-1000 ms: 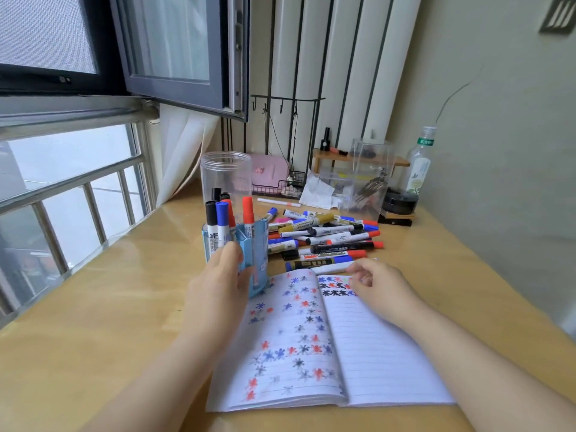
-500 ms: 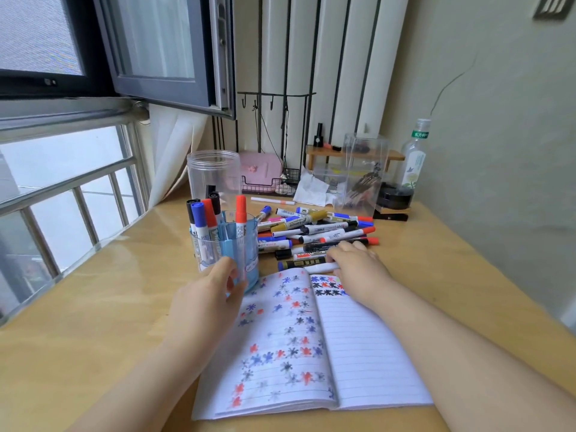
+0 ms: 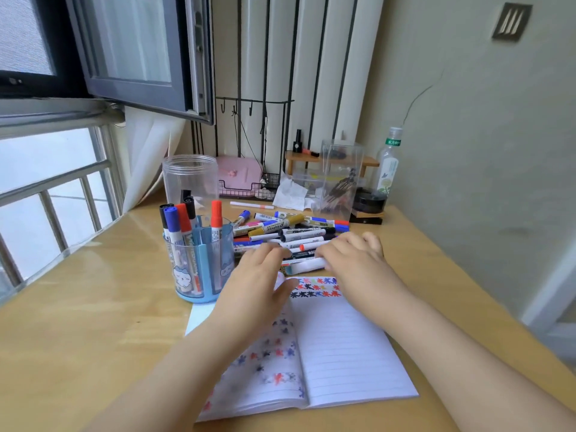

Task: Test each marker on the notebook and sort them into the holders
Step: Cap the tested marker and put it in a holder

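White marker [image 3: 307,265] gripped under right hand [image 3: 352,260], left hand [image 3: 260,269] open beside it, above notebook [image 3: 343,353]

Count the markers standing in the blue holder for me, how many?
5 show in the blue holder: a black one, blue, red and black at its left, one red at its right. More may hide behind.

bottle [image 3: 387,169] right rear | pink box [image 3: 238,176] | open window [image 3: 137,54]

Your wooden table [image 3: 78,332] carries the open notebook [image 3: 343,353] near you, blue holder [image 3: 199,269] left, marker pile [image 3: 290,235] and clear jar [image 3: 190,179] farther back.
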`<state>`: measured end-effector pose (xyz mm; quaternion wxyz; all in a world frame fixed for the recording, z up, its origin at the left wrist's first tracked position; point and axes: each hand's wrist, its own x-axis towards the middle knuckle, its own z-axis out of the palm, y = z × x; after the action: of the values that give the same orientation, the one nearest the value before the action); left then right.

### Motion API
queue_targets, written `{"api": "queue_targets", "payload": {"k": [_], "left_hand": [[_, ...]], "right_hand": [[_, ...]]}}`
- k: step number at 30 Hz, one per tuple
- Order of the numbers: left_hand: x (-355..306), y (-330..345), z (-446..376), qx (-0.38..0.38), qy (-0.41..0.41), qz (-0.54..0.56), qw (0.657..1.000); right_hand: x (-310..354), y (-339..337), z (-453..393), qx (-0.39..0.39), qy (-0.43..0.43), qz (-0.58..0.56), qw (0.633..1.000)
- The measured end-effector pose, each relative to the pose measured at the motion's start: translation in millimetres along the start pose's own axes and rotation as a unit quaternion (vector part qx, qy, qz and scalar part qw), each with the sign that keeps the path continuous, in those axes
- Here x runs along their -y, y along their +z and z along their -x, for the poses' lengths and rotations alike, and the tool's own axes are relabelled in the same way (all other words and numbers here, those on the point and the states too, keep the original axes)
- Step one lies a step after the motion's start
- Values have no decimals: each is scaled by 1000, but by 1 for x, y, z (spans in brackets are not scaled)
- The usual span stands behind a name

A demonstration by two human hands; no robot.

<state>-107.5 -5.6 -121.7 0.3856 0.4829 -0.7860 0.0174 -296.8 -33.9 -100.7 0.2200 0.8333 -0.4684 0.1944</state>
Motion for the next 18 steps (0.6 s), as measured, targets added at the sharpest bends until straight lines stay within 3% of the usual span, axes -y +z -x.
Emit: {"api": "queue_targets", "payload": {"k": [4,8,12,17,18], "left_hand": [[-13,21,2,67,46,-46,996],[-14,26,11,75,101,-27,992],[-12,23,9,114,92,38,989],[-9,28,13,115,101,59,986],[-8,28,14,115,104,66,986]], "right_hand": [[5,-1,30,-21,3,-27,999],[10,4,52,-19,18,-40,999],[16,5,55,-13,3,-63,998],[23,-4,51,156,46,-133,978],[22,-4,53,153,35,-150,976]]}}
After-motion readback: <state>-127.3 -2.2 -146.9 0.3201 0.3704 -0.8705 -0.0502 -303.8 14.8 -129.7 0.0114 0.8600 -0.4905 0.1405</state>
